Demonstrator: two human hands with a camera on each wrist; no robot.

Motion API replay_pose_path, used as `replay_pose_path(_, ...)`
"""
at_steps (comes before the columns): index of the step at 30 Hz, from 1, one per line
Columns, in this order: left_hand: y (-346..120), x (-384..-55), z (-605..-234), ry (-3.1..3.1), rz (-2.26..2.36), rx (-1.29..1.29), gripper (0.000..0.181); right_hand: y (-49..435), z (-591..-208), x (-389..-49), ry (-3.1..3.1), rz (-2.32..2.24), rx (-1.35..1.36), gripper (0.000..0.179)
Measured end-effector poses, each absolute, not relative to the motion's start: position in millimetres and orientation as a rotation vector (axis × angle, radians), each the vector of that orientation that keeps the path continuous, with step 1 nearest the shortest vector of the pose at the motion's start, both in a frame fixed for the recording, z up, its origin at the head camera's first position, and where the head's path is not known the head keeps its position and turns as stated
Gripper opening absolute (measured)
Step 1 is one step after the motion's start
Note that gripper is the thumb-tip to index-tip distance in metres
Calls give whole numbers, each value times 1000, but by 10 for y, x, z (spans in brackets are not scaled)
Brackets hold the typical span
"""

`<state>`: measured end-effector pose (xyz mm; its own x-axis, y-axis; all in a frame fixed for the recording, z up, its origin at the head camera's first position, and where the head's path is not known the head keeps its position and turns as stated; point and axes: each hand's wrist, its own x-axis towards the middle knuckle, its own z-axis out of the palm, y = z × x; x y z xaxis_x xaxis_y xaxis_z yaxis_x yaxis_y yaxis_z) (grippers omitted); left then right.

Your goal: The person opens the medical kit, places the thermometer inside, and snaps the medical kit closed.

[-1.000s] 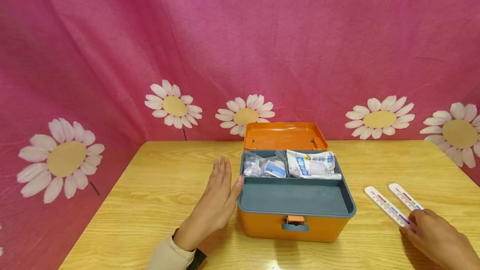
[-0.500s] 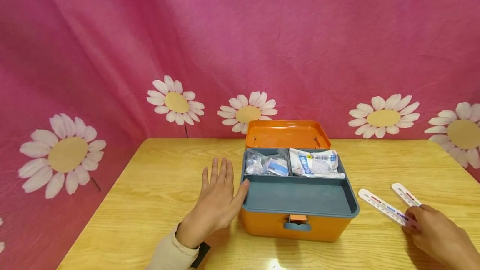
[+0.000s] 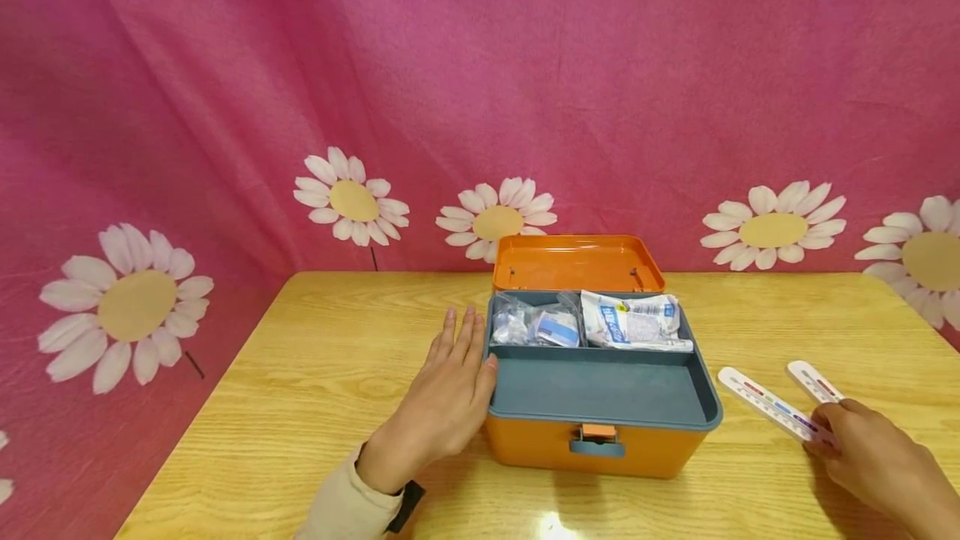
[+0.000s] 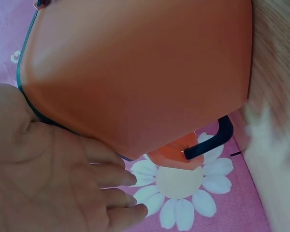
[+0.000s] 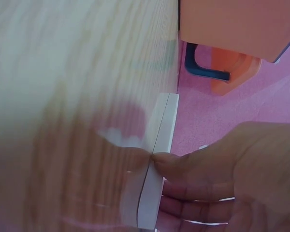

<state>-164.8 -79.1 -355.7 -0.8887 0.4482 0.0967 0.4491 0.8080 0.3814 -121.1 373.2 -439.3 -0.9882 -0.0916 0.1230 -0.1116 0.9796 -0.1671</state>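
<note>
An orange medicine box (image 3: 525,444) with its lid (image 3: 577,263) raised stands on the table, a blue-grey tray (image 3: 600,388) set in its top. My left hand (image 3: 438,407) lies along the box's left side, fingers straight and thumb at the tray rim. In the left wrist view the palm (image 4: 43,169) faces the orange side wall. To the right of the box, my right hand (image 3: 870,450) holds two flat white thermometers, the left one (image 3: 768,402) and the right one (image 3: 813,380), by their near ends. Its thumb (image 5: 166,162) presses on a thermometer's edge (image 5: 152,198) in the right wrist view.
The tray's back compartments hold clear plastic bags (image 3: 513,325) and a blue-and-white packet (image 3: 633,322). A latch (image 3: 597,444) is on the box's front. A pink flowered cloth (image 3: 600,90) hangs behind the wooden table (image 3: 315,373).
The left thermometer has turned and its far end has swung toward the box. My right fingers cover more of the right thermometer. My left fingers spread, then came together again beside the box.
</note>
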Motion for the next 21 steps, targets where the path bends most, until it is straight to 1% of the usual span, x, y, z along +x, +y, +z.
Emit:
replay_pose_path(6, -771, -1645, -3540, -2974, -593, -703, 60, 3712, -4358, -1208, -3042, 270, 130, 26)
replay_pose_path(12, -768, -1629, -3549, -2989, -627, -615, 60, 3709, -4352, -1208, -3024, 298, 180, 29)
replay_pose_path(15, -772, -1626, -3556, -2986, -630, -614, 60, 3709, -4357, -1210, -3025, 295, 190, 27)
replay_pose_path(21, -773, -1623, -3552, -2971, -599, -554, 63, 3729, -4380, -1208, -3082, 233, 186, 33)
